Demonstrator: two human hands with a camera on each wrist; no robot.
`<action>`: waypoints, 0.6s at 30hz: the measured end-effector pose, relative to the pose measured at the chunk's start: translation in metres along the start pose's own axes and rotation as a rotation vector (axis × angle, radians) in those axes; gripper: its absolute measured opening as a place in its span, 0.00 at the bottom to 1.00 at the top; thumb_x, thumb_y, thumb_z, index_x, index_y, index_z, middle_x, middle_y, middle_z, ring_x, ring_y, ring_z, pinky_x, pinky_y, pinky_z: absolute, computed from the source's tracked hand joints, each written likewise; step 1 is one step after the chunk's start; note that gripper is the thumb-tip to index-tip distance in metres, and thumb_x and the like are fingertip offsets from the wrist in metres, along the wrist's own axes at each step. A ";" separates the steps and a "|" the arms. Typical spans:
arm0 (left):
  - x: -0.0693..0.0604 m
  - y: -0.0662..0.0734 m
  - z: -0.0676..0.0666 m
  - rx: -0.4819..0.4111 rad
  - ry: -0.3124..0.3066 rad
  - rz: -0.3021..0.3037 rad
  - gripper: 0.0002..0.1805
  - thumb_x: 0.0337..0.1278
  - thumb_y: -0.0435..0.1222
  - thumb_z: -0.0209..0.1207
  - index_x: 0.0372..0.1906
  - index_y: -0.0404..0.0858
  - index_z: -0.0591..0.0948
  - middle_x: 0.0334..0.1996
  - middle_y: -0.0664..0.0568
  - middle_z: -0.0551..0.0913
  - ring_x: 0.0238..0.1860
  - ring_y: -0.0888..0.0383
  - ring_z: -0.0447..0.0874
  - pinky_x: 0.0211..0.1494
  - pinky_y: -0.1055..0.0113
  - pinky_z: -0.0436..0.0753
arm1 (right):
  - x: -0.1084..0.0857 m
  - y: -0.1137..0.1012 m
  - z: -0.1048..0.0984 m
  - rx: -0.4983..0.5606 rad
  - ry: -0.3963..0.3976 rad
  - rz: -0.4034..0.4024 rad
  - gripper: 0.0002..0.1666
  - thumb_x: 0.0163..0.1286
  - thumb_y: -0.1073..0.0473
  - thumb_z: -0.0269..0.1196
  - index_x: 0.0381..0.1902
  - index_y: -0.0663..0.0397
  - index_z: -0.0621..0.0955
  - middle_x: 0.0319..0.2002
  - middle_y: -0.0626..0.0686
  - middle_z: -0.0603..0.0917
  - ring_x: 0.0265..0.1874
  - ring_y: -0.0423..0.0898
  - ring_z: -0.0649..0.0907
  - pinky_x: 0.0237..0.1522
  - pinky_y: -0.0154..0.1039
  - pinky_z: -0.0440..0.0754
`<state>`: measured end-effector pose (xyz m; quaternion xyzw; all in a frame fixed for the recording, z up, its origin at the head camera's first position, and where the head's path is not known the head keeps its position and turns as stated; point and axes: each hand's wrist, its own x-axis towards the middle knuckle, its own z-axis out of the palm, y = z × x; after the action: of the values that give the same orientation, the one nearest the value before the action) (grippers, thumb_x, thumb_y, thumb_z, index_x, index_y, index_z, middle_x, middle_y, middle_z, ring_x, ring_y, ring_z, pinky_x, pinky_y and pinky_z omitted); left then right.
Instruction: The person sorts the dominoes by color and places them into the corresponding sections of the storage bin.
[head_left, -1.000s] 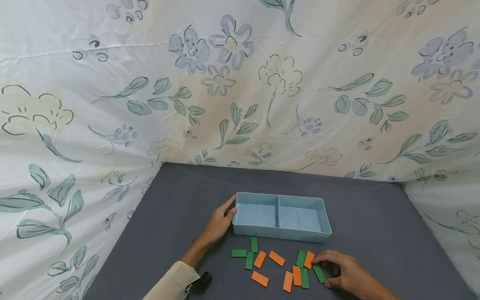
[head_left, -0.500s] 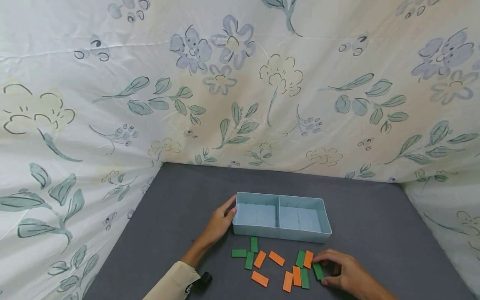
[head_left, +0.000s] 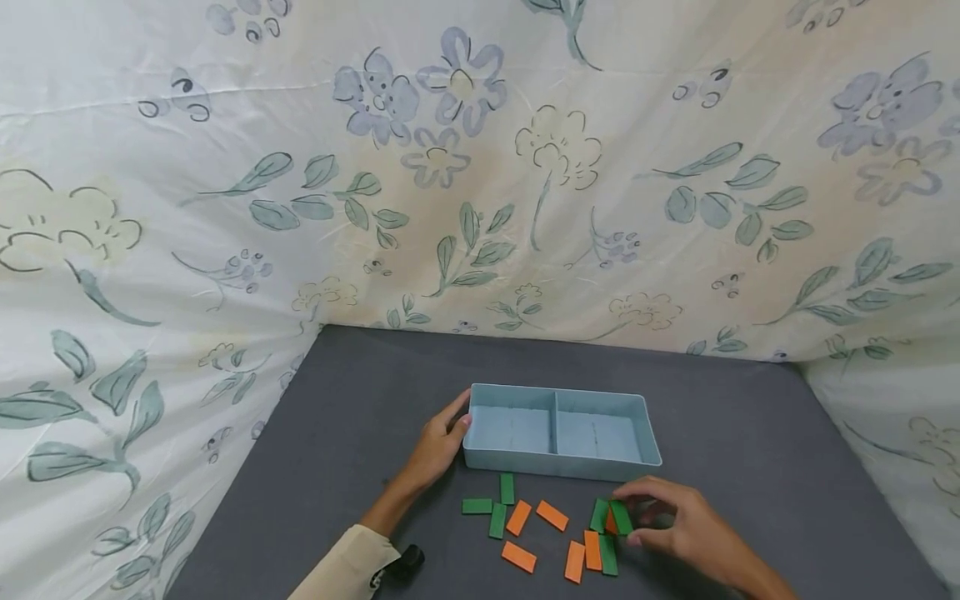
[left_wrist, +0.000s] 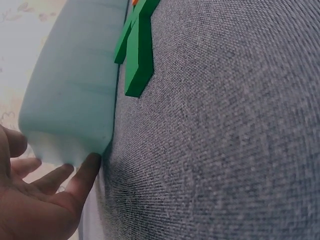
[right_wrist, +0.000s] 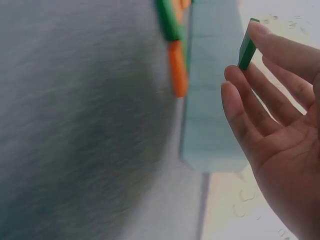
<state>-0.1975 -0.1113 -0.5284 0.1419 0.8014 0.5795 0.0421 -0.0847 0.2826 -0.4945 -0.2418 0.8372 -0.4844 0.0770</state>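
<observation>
A light-blue two-compartment box [head_left: 562, 465] sits on the dark cloth. My left hand [head_left: 438, 446] touches its left end; in the left wrist view the fingertips [left_wrist: 91, 161] rest against the end wall. To the front right, my right hand [head_left: 678, 529] pinches a green rectangular block [head_left: 621, 518] between thumb and fingers. It is lifted off the cloth and tilted, partly covering an orange block [head_left: 610, 525] in the head view. The right wrist view shows the held green block [right_wrist: 247, 47] edge-on, with the other fingers spread below it.
Several orange blocks [head_left: 552, 515] and green blocks [head_left: 476, 506] lie flat in front of the box. A small black object [head_left: 408, 560] is beside the left sleeve [head_left: 352, 562]. Flowered cloth [head_left: 480, 208] hangs behind and at both sides of the dark cloth surface [head_left: 375, 392].
My right hand has picked up the green block that lay at the right end and moved it up and left, over the neighbouring orange block. My left hand stays at the box.
</observation>
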 end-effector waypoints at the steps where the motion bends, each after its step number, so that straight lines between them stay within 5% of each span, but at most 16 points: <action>1: 0.000 0.000 0.000 -0.002 0.002 0.000 0.30 0.87 0.38 0.50 0.85 0.43 0.62 0.82 0.48 0.63 0.83 0.47 0.58 0.81 0.42 0.62 | 0.003 -0.003 0.000 0.011 0.006 -0.010 0.29 0.66 0.58 0.77 0.63 0.59 0.83 0.54 0.55 0.86 0.46 0.41 0.87 0.43 0.40 0.88; 18: -0.003 0.001 -0.001 -0.016 0.007 -0.010 0.30 0.87 0.40 0.50 0.85 0.45 0.62 0.82 0.48 0.62 0.83 0.47 0.57 0.81 0.41 0.60 | 0.057 -0.029 0.023 0.014 0.106 -0.010 0.27 0.68 0.58 0.76 0.63 0.47 0.83 0.56 0.51 0.85 0.48 0.43 0.86 0.46 0.41 0.89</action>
<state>-0.1947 -0.1122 -0.5274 0.1353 0.7976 0.5863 0.0432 -0.1161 0.2256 -0.4756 -0.2196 0.8355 -0.5027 0.0318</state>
